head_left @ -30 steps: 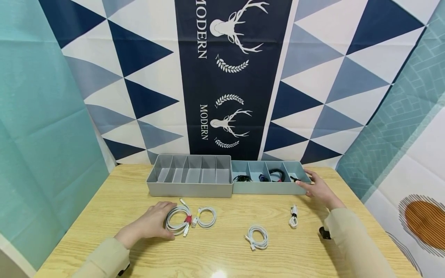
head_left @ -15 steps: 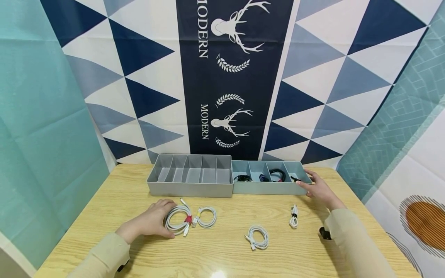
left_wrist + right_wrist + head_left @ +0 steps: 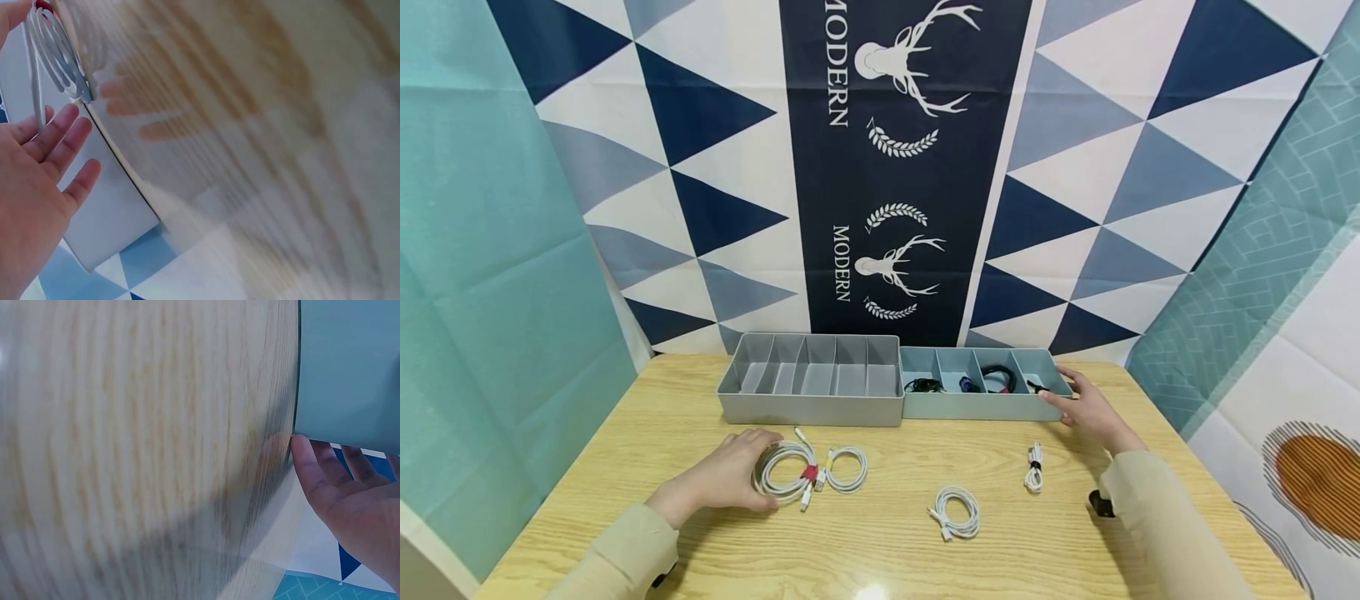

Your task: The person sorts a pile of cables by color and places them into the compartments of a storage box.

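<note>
My left hand (image 3: 732, 473) is around the left side of a coiled white cable (image 3: 787, 472) with a red strap. The left wrist view shows the white coil (image 3: 59, 56) between the thumb and the fingers (image 3: 59, 134), its red strap near the thumb. At the right end of the blue divided box (image 3: 977, 407), my right hand (image 3: 1090, 410) grips the corner. In the right wrist view one fingertip (image 3: 300, 444) is at the lower corner of the box wall (image 3: 350, 375), with other fingers behind its end.
A grey divided box (image 3: 812, 410) stands left of the blue one, whose compartments hold dark cables (image 3: 997, 373). On the wooden table (image 3: 880, 550) lie a small coil with a yellow tie (image 3: 847, 469), another white coil (image 3: 957, 512) and a bundled white cable (image 3: 1034, 468).
The red-strapped cable coil has shifted slightly to the right at the left hand. The right hand and the boxes have stayed in place.
</note>
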A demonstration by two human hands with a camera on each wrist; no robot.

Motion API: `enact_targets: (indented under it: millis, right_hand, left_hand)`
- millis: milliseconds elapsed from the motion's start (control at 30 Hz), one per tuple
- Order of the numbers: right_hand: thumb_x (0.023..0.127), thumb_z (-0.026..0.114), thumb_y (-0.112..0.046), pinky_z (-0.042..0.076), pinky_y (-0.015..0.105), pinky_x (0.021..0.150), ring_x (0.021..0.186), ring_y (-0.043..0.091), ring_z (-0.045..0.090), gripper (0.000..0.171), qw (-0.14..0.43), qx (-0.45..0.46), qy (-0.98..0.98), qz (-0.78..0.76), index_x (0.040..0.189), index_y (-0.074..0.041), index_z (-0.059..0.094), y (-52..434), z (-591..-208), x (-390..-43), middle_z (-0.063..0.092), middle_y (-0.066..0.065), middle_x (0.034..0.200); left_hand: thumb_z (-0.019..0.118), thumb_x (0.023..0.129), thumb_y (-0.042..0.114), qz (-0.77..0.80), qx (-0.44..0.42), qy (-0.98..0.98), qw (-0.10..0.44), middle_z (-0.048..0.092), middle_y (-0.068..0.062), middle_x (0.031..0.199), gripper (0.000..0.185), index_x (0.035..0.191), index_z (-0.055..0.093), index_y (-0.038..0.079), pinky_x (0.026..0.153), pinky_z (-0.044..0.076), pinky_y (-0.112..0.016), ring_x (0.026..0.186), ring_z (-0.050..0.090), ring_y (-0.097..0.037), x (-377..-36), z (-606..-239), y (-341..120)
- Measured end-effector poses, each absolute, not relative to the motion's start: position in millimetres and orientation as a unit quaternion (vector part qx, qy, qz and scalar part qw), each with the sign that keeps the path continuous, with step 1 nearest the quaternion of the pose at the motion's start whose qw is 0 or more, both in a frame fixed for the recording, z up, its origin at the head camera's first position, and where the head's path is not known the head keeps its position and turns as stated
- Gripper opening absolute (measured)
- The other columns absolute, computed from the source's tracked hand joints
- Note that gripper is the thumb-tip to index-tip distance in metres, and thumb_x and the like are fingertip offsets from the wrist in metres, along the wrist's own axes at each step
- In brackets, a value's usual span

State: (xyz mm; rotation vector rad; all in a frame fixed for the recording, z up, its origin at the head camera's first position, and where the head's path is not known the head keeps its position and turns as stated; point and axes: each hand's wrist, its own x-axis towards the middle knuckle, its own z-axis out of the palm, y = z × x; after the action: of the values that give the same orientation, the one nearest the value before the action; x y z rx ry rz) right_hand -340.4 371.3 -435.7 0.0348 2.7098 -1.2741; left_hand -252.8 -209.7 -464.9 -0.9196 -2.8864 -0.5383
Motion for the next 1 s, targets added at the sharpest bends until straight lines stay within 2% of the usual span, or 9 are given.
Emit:
enact_targets:
  millis: [133,400,667,833,1000]
  right_hand:
    - [0.089,0.058,-0.05,0.049,0.039,0.08,0.098,0.03,0.054,0.094,0.073,0.009,0.903,-0.423,0.153,-0.011,0.0,371,-435,-340,0.009,0.039,0.148]
    - [0.09,0.057,-0.05,0.05,0.045,0.086,0.114,0.038,0.05,0.094,0.072,0.01,0.904,-0.422,0.153,-0.01,0.0,372,-436,-341,0.01,0.039,0.147]
    - [0.089,0.057,-0.052,0.05,0.045,0.088,0.118,0.041,0.047,0.095,0.072,0.011,0.903,-0.423,0.153,-0.011,-0.001,373,-437,-342,0.009,0.038,0.148]
    - [0.09,0.056,-0.051,0.049,0.047,0.089,0.119,0.043,0.046,0.094,0.075,0.01,0.904,-0.422,0.153,-0.011,-0.002,373,-438,-342,0.008,0.039,0.147]
    - [0.09,0.056,-0.05,0.05,0.043,0.085,0.115,0.041,0.048,0.093,0.074,0.01,0.903,-0.422,0.153,-0.011,-0.001,372,-437,-342,0.008,0.039,0.147]
  left_hand:
    - [0.082,0.059,0.049,-0.171,-0.293,-0.94,0.042,0.056,-0.007,0.124,0.09,0.129,0.05,0.004,0.096,0.039,-0.05,0.116,0.052,-0.025,-251,-462,-208]
    - [0.082,0.059,0.048,-0.162,-0.294,-0.94,0.058,0.058,-0.002,0.112,0.086,0.127,0.051,0.006,0.088,0.042,-0.044,0.104,0.054,-0.017,-252,-457,-206]
    - [0.081,0.061,0.048,-0.157,-0.291,-0.942,0.065,0.058,-0.004,0.115,0.087,0.13,0.049,0.004,0.094,0.041,-0.049,0.104,0.055,-0.019,-252,-448,-207]
    - [0.081,0.059,0.047,-0.15,-0.29,-0.943,0.071,0.058,-0.003,0.115,0.086,0.128,0.05,0.006,0.091,0.042,-0.048,0.105,0.054,-0.018,-252,-442,-206]
    - [0.081,0.058,0.046,-0.143,-0.292,-0.942,0.087,0.058,-0.002,0.112,0.084,0.126,0.051,0.006,0.087,0.042,-0.044,0.102,0.053,-0.016,-253,-435,-204]
